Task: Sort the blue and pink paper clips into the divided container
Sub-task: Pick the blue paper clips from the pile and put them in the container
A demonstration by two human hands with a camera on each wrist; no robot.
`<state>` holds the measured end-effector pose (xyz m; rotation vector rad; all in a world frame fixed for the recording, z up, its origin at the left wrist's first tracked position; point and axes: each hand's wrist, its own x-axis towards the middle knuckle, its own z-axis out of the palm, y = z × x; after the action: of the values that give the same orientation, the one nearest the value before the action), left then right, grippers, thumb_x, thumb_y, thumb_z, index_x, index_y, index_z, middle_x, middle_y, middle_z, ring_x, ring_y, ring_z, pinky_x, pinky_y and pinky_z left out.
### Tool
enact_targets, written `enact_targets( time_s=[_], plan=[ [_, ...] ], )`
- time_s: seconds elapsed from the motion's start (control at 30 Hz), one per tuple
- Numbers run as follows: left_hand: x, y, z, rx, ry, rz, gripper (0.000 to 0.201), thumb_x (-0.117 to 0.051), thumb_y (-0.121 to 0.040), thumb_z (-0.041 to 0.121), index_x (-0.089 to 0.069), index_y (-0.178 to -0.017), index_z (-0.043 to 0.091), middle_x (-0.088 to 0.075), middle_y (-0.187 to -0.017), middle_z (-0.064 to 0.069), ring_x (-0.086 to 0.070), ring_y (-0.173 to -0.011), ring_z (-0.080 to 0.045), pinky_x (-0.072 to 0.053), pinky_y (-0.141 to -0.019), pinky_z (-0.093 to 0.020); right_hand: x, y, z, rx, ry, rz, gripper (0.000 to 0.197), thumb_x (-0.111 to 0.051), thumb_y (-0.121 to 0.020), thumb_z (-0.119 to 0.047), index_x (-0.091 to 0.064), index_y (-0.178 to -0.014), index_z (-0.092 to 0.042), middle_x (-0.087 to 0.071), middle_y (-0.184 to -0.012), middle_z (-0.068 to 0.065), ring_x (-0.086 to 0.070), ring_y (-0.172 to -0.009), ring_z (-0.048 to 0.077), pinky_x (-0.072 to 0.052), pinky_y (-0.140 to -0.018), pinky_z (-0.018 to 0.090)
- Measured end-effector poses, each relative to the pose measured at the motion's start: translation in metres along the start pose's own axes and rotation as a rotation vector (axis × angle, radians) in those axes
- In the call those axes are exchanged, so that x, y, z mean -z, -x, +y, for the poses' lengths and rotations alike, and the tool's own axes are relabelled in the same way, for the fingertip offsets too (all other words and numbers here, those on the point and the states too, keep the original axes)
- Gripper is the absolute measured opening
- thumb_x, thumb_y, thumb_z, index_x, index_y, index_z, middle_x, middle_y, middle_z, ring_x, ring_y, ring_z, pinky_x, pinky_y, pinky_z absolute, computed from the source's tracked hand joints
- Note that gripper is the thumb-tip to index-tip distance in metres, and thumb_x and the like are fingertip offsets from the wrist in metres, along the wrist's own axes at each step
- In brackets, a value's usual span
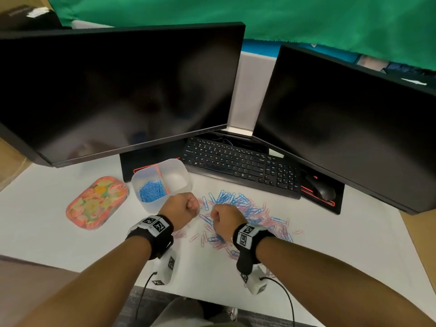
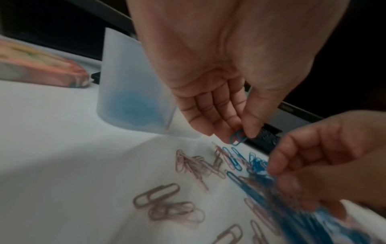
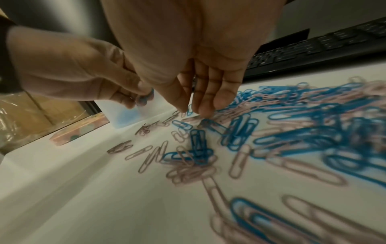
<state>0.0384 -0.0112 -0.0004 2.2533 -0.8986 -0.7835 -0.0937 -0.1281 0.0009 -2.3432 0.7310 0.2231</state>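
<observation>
A translucent divided container (image 1: 181, 169) stands on the white desk, with blue clips (image 1: 151, 191) in its left compartment; the right compartment looks empty. To its right lies a mixed pile of blue and pink paper clips (image 1: 243, 206). My left hand (image 2: 240, 132) hovers beside the container's near right corner and pinches a blue paper clip (image 2: 237, 138) between thumb and fingers. My right hand (image 3: 193, 109) reaches down onto the pile's left edge. Its thumb and fingertips (image 3: 205, 110) close on a small blue clip (image 3: 189, 110). In the head view both hands, left (image 1: 192, 205) and right (image 1: 213, 214), look curled.
A pink floral tray (image 1: 96, 202) lies left of the container. A black keyboard (image 1: 240, 164) and a mouse (image 1: 323, 188) sit behind the pile. Two dark monitors (image 1: 118, 90) (image 1: 349, 119) stand over the back of the desk. Loose pink clips (image 2: 167, 206) lie scattered near the front.
</observation>
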Motion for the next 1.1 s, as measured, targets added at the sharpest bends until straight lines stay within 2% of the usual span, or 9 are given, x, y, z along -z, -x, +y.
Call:
enact_targets(
  time_s=[0.1,0.3,0.4,0.53,0.67,0.73,0.87,1.03,1.1],
  plan=[
    [0.006,0.003,-0.003,0.052,0.13,0.051,0.027,-0.058,-0.083,0.002,-0.061,-0.092,0.026,-0.065,-0.074,0.003,-0.062,-0.071,-0.012,-0.048,-0.069,-0.019,-0.007,-0.014,-0.013,0.015,0.083,0.009,0.014,-0.049,-0.083,-0.006,-0.059,-0.088,-0.016,-0.064,-0.097,0.009,-0.061,-0.088,0.028,-0.052,-0.074,0.032],
    [0.011,0.01,-0.008,0.155,0.431,0.012,0.031,-0.049,-0.085,-0.014,-0.06,-0.091,0.013,-0.061,-0.079,-0.005,-0.066,-0.068,-0.023,-0.056,-0.064,-0.026,-0.015,-0.027,-0.02,0.059,0.228,-0.037,0.023,-0.049,-0.083,0.003,-0.058,-0.103,-0.006,-0.063,-0.105,0.015,-0.061,-0.096,0.033,-0.05,-0.076,0.034],
    [0.01,0.009,-0.011,0.2,0.479,-0.012,0.032,-0.044,-0.085,-0.017,-0.057,-0.093,0.012,-0.065,-0.08,-0.01,-0.06,-0.062,-0.019,-0.053,-0.057,-0.023,-0.014,-0.029,-0.02,0.026,0.211,-0.072,0.028,-0.049,-0.082,0.006,-0.058,-0.106,-0.007,-0.062,-0.108,0.015,-0.06,-0.098,0.032,-0.049,-0.077,0.032],
    [0.003,0.001,-0.008,0.222,0.469,-0.069,0.034,-0.04,-0.081,-0.014,-0.054,-0.102,0.008,-0.064,-0.069,-0.009,-0.053,-0.059,-0.019,-0.044,-0.059,-0.029,-0.012,-0.027,-0.013,-0.007,0.113,-0.104,0.033,-0.052,-0.081,0.004,-0.059,-0.11,-0.01,-0.06,-0.111,0.011,-0.06,-0.1,0.028,-0.048,-0.079,0.028],
    [-0.007,-0.011,0.005,0.23,0.356,-0.069,0.019,-0.045,-0.087,0.013,-0.062,-0.093,0.02,-0.066,-0.088,-0.003,-0.058,-0.074,-0.02,-0.048,-0.066,-0.03,-0.004,-0.017,0.004,-0.055,-0.12,-0.051,0.023,-0.046,-0.086,-0.002,-0.061,-0.1,-0.013,-0.059,-0.099,0.003,-0.058,-0.091,0.02,-0.049,-0.078,0.029],
    [-0.011,-0.018,0.013,0.216,0.261,-0.032,0.012,-0.051,-0.088,0.024,-0.062,-0.089,0.022,-0.065,-0.086,0.002,-0.061,-0.081,-0.017,-0.047,-0.069,-0.027,0.004,-0.014,0.015,-0.093,-0.203,-0.033,0.016,-0.045,-0.09,-0.009,-0.06,-0.09,-0.009,-0.061,-0.087,0.002,-0.058,-0.079,0.018,-0.05,-0.072,0.033],
    [-0.017,-0.037,0.028,0.191,0.048,-0.002,0.004,-0.058,-0.086,0.024,-0.059,-0.088,0.021,-0.064,-0.079,0.003,-0.06,-0.073,-0.014,-0.043,-0.057,-0.022,0.018,-0.007,0.042,-0.222,-0.385,0.028,0.026,-0.042,-0.091,-0.014,-0.054,-0.069,-0.008,-0.053,-0.069,0.008,-0.048,-0.063,0.021,-0.041,-0.065,0.033],
    [-0.02,-0.054,0.03,0.129,-0.357,-0.072,0.023,-0.054,-0.09,0.02,-0.054,-0.113,0.015,-0.067,-0.105,-0.009,-0.064,-0.094,-0.026,-0.054,-0.083,-0.035,0.03,0.007,0.058,-0.312,-0.675,-0.005,0.027,-0.038,-0.09,-0.007,-0.051,-0.066,-0.008,-0.049,-0.059,0.008,-0.048,-0.05,0.022,-0.043,-0.052,0.023],
    [-0.023,-0.057,0.028,0.111,-0.484,-0.096,0.026,-0.053,-0.091,0.019,-0.054,-0.115,0.011,-0.066,-0.107,-0.011,-0.063,-0.096,-0.028,-0.054,-0.086,-0.038,0.033,0.011,0.059,-0.303,-0.702,-0.021,0.026,-0.039,-0.09,-0.005,-0.052,-0.069,-0.007,-0.051,-0.06,0.008,-0.046,-0.048,0.02,-0.038,-0.047,0.021]
  ],
)
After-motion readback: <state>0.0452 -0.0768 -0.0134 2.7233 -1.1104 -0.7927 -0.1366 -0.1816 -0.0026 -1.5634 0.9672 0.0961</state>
